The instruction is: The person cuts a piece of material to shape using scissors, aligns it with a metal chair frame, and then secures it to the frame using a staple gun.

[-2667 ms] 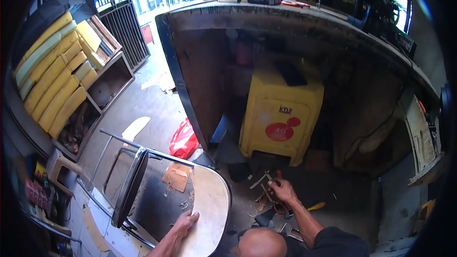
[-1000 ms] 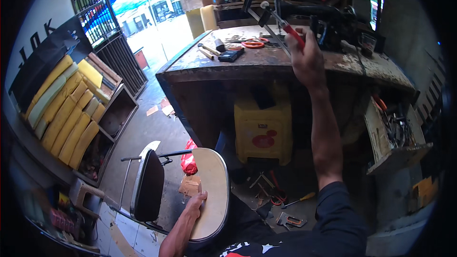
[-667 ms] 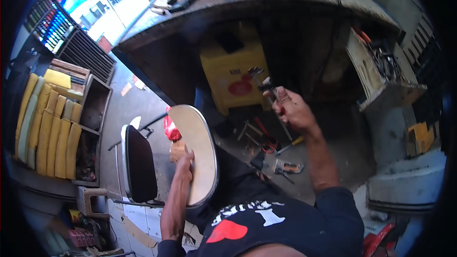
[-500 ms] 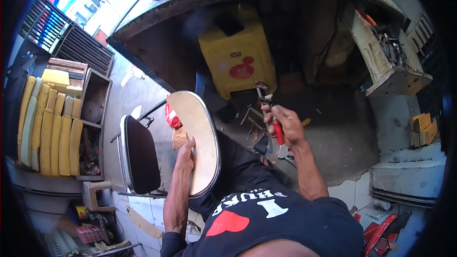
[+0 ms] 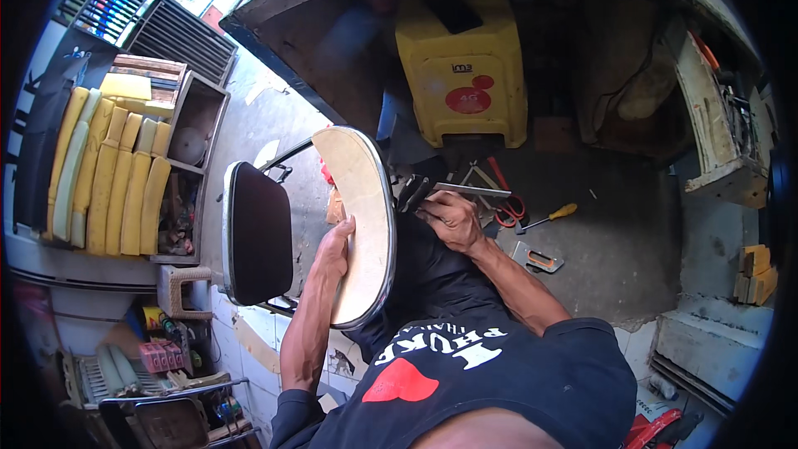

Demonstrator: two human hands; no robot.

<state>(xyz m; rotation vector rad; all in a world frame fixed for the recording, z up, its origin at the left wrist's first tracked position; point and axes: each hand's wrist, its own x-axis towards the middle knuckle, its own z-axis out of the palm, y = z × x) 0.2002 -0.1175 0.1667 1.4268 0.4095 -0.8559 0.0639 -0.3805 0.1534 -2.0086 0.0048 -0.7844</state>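
My left hand grips the inner edge of a tan, curved chair seat board with a shiny metal rim. The board stands tilted beside my leg, joined to a metal-framed chair whose dark padded panel is to the left. Right of the board, my right hand is closed at a black-handled tool with a long flat metal blade. The blade points right; the fingers partly hide the handle. On the floor beyond that hand are red-handled scissors, a yellow-handled screwdriver and a grey staple gun.
A yellow plastic stool stands under the workbench. Yellow foam pads are stacked on a shelf at the left. A wooden tool box hangs at the right. Pinkish boxes and a woven stool sit lower left.
The red-handled tool has left my right hand, which has moved left toward the seat board and closed at the black-handled blade. My left hand still grips the board. The view has shifted.
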